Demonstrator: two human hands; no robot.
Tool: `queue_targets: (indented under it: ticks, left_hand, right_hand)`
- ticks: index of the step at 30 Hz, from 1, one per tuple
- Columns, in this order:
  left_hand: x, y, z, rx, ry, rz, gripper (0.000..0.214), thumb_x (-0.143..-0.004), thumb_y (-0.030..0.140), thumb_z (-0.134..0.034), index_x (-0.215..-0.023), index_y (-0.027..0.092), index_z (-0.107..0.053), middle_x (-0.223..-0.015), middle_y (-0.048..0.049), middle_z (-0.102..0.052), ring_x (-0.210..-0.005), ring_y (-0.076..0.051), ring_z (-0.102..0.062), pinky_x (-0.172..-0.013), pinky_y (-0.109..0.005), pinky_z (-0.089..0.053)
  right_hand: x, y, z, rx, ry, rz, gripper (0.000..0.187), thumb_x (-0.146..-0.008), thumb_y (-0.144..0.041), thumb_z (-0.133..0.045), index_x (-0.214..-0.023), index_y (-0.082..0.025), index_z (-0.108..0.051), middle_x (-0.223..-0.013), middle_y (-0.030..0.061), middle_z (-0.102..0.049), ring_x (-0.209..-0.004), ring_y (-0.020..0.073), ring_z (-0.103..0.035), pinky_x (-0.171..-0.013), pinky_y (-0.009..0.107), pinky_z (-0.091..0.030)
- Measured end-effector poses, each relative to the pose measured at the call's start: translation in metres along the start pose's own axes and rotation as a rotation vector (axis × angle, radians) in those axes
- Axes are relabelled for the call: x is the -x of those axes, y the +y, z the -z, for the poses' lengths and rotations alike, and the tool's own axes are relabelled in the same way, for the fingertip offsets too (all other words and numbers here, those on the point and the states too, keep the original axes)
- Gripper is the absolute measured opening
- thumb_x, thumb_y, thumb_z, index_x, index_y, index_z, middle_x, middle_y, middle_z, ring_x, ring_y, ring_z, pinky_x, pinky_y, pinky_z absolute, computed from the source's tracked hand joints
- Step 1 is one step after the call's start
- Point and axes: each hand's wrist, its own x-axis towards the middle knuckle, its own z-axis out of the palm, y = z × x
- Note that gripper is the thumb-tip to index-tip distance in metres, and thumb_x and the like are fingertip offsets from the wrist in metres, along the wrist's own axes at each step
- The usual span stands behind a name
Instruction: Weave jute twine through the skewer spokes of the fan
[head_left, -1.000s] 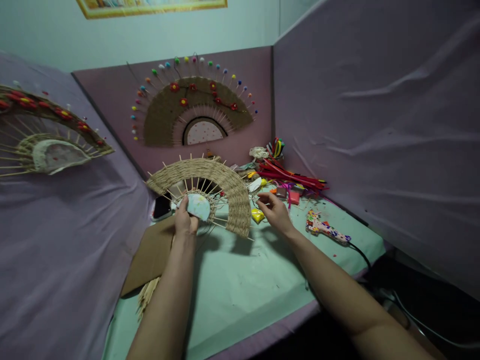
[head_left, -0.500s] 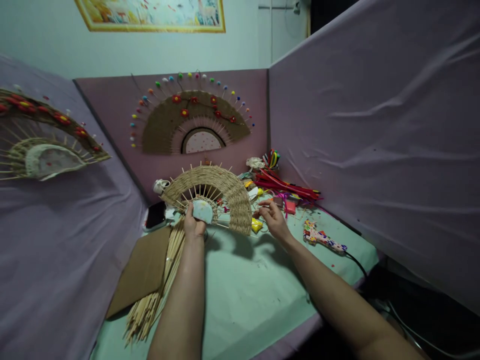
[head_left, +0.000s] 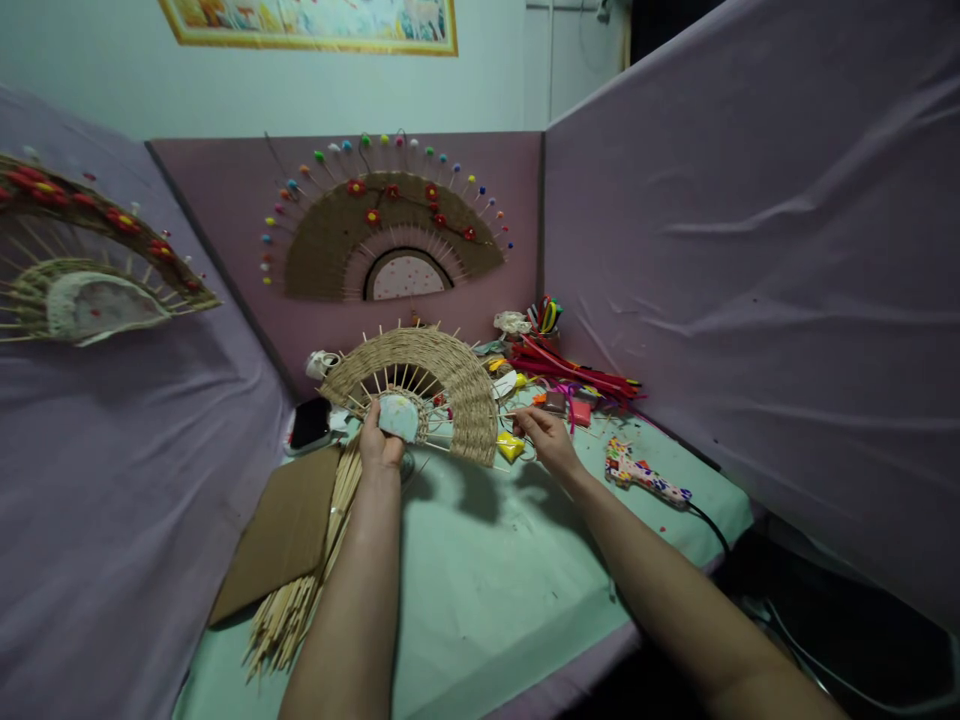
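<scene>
My left hand (head_left: 382, 442) is closed on the pale blue half-round base of a woven fan (head_left: 472, 400), holding it up above the table. The fan is a half circle of tan twisted cord woven through thin wooden sticks, whose tips poke out past the outer rim. At its right edge my right hand (head_left: 546, 436) pinches the tip of one stick (head_left: 504, 414) between thumb and fingers. Just below that pinch lies a small yellow packet (head_left: 511, 446) on the table.
A glue gun (head_left: 646, 474) lies at right, its cord over the edge. Cardboard (head_left: 279, 530), a bundle of sticks (head_left: 289, 620) and a phone (head_left: 310, 425) are at left. Red pipe cleaners (head_left: 577, 368) lie behind. A decorated fan (head_left: 322, 245) hangs on the back panel.
My right hand has gone from loosely parted fingers beside the fan to a pinch on a stick tip. The fan, in my left hand, sits slightly further left in view.
</scene>
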Motion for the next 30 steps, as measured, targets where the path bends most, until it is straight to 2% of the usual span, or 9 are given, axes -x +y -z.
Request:
queue_targets:
  ticks: [8, 13, 17, 22, 30]
  left_hand:
    - [0.006, 0.000, -0.007, -0.019, -0.004, -0.053, 0.027, -0.089, 0.022, -0.041, -0.096, 0.011, -0.065, -0.080, -0.0059, -0.070, -0.080, -0.013, -0.065, -0.086, -0.029, -0.047]
    - [0.005, -0.001, -0.007, -0.072, 0.017, -0.147, 0.022, -0.086, 0.020, -0.045, -0.087, 0.013, -0.066, -0.081, -0.0058, -0.071, -0.085, -0.014, -0.065, -0.086, -0.030, -0.048]
    - [0.006, -0.001, -0.008, -0.133, 0.023, -0.261, 0.015, -0.082, 0.018, -0.050, -0.085, 0.014, -0.064, -0.084, -0.0061, -0.071, -0.087, -0.015, -0.065, -0.085, -0.032, -0.048]
    - [0.011, 0.000, -0.012, -0.176, 0.000, -0.382, 0.011, -0.077, 0.016, -0.056, -0.087, 0.016, -0.061, -0.085, -0.0049, -0.070, -0.087, -0.016, -0.066, -0.083, -0.036, -0.050]
    - [0.025, -0.002, -0.028, -0.123, -0.029, -0.509, 0.013, -0.075, 0.016, -0.058, -0.087, 0.019, -0.056, -0.081, -0.0006, -0.069, -0.085, -0.016, -0.066, -0.081, -0.034, -0.050]
  right_hand:
    - [0.003, -0.004, -0.002, 0.073, -0.082, 0.011, 0.038, -0.081, -0.051, -0.051, -0.090, -0.018, -0.067, -0.070, 0.0026, -0.061, -0.069, 0.0164, -0.056, -0.066, 0.029, -0.045]
    - [0.006, -0.007, -0.001, 0.220, -0.099, 0.050, 0.034, -0.084, -0.047, -0.050, -0.080, -0.019, -0.067, -0.073, 0.0036, -0.064, -0.069, 0.0168, -0.056, -0.065, 0.028, -0.042]
    - [0.005, -0.004, -0.001, 0.359, -0.070, 0.151, 0.030, -0.084, -0.043, -0.050, -0.077, -0.019, -0.066, -0.073, 0.0044, -0.064, -0.068, 0.0166, -0.055, -0.066, 0.028, -0.041]
    - [0.004, 0.005, -0.001, 0.459, -0.100, 0.212, 0.023, -0.084, -0.037, -0.051, -0.083, -0.020, -0.066, -0.078, 0.0059, -0.064, -0.071, 0.0173, -0.054, -0.068, 0.030, -0.041]
    - [0.005, 0.005, -0.002, 0.454, -0.057, 0.155, 0.023, -0.080, -0.026, -0.052, -0.095, -0.017, -0.067, -0.082, 0.0067, -0.063, -0.075, 0.0173, -0.055, -0.072, 0.031, -0.043]
